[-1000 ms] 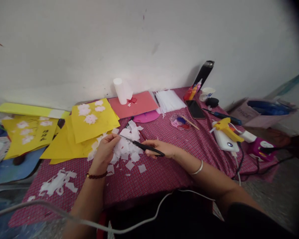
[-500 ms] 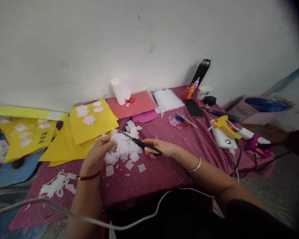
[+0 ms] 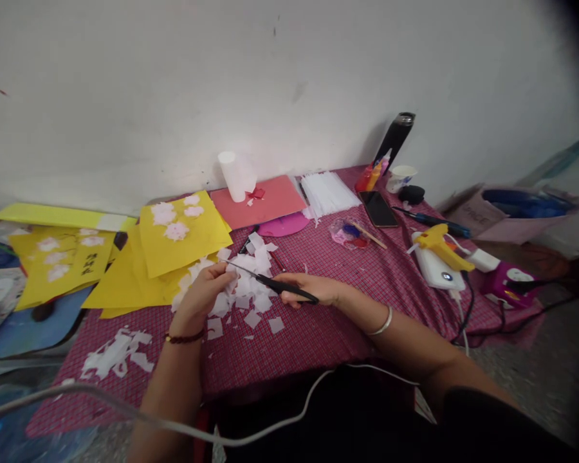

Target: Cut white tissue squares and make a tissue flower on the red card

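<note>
My right hand [image 3: 300,289] is closed round the black handles of a pair of scissors [image 3: 265,280], whose blades point left. Just left of the blades, my left hand [image 3: 209,288] pinches a small piece of white paper [image 3: 229,287], partly hidden by the fingers. Under and around both hands lies a loose pile of cut white paper pieces [image 3: 258,257], with a few squares scattered toward me. A heap of white paper scraps [image 3: 118,352] sits to the left of my left forearm.
Yellow sheets with pink paper blossoms [image 3: 186,235] lie at the left. Behind are a white roll [image 3: 232,177], red card [image 3: 270,202] and white strips [image 3: 329,193]. To the right are a phone [image 3: 378,209], yellow glue gun [image 3: 444,247] and power bank [image 3: 437,267]. A white cable [image 3: 251,438] crosses in front.
The whole view has shifted slightly. My left hand has moved a little to the right, closer to the scissors, whose blades look nearer to the held paper.
</note>
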